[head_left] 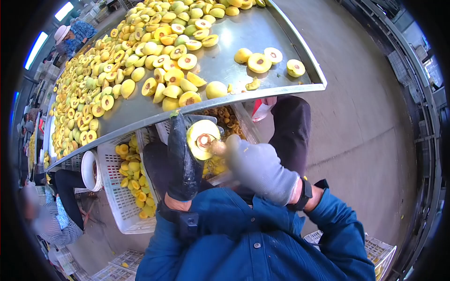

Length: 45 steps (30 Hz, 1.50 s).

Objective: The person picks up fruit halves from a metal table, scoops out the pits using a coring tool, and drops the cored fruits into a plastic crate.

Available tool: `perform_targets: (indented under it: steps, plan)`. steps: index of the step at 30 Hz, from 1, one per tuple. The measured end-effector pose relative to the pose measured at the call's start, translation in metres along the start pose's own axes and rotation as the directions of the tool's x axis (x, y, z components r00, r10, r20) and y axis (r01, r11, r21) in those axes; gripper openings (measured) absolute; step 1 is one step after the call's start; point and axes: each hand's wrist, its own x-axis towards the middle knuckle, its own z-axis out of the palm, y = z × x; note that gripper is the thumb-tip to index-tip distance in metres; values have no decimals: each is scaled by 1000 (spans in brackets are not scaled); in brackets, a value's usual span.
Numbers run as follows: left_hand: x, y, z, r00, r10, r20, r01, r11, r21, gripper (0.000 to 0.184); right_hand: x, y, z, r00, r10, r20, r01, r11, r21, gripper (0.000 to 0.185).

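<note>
My left hand (pixel 182 157), in a dark glove, holds up a peach half (pixel 194 133) with its cut face and reddish pit cavity turned towards me. My right hand (pixel 262 171), in a grey glove, is closed against the right side of that cut face. Its fingertips are stained brown and blurred, so anything small in them stays hidden. Just beyond both hands runs the rim of a metal table (pixel 262 94), with many peach halves (pixel 173 77) heaped on it. Below the hands, between my knees, is a crate holding brownish scraps (pixel 226 118) and yellow pieces (pixel 214 166).
A white crate (pixel 112 196) of yellow peach halves stands left of my legs, beside a white bucket (pixel 89 171). A person in stripes (pixel 63 229) sits at far left; another in a pale hat (pixel 62 33) is across the table. More crates (pixel 375 250) lie behind me.
</note>
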Motion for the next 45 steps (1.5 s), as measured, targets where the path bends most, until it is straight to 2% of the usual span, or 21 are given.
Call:
perform_targets:
  steps: [3,5,6,8,10,13,16,19,21,25,27,31,33,34,37,38,39,40,41,43,45]
  plan:
    - [2,-2,-5,991,87,101,-101,985,139,23,2,9,-7,996,-23,83,29,997,-71,27]
    - [6,-3,-5,991,50,125,-56,998,43,28,4,13,-11,990,-14,140,24,997,-67,28]
    - [9,-8,-8,984,-53,171,73,991,-114,32,5,11,-13,985,18,173,-11,999,-45,28]
    - [14,-24,-9,965,-167,201,214,947,-239,41,7,7,-16,967,81,243,-83,997,-1,28]
    - [18,-34,-7,968,-208,138,233,953,-195,50,4,10,-4,969,126,214,-153,982,111,28]
    - [37,-12,-18,793,-420,442,567,775,-279,59,3,12,12,978,183,104,-204,946,251,28]
    - [29,-13,9,978,-154,143,199,893,-403,60,5,9,22,961,273,34,-266,888,376,28]
    - [7,-21,24,997,78,-28,-80,991,-104,56,4,0,29,950,311,1,-272,831,485,27]
    - [-4,-10,26,999,-21,-40,13,981,-193,52,-1,-3,38,954,301,-7,-261,838,479,28]
    - [0,-21,15,994,-103,-43,95,983,-155,44,-1,5,24,976,197,90,-216,913,346,27]
    - [1,-4,15,999,-31,-10,31,999,15,48,5,7,9,946,203,252,-312,779,544,25]
    - [12,-5,14,985,-169,40,173,928,-331,53,2,0,8,899,167,404,-436,271,858,23]
    - [8,-3,20,985,-136,-103,95,938,-333,50,-1,-1,4,830,65,553,-557,77,827,24]
    - [0,-9,15,998,-3,-64,-11,976,-218,60,-2,-1,3,788,-1,616,-616,-17,787,25]
    - [-12,-18,-4,990,-79,118,100,976,-192,61,-6,-5,4,769,102,630,-638,159,753,27]
    - [-19,-37,-12,1000,-13,-20,15,996,91,58,-10,-1,23,854,173,490,-520,311,796,26]
    - [-26,-56,-20,986,53,-159,11,926,378,61,-12,1,41,921,219,322,-388,461,798,25]
    - [-23,-56,-19,978,88,-188,2,903,430,58,-10,-1,35,922,242,302,-386,560,733,27]
    - [-21,-52,-17,980,75,-183,-5,934,358,56,-7,-3,27,924,262,278,-382,654,653,29]
    - [-16,-34,-3,990,11,-140,-4,999,51,54,-7,-2,33,945,246,217,-327,644,691,29]
    - [-15,-24,4,993,-29,-118,21,997,-68,53,-11,-3,37,946,226,232,-323,614,721,28]
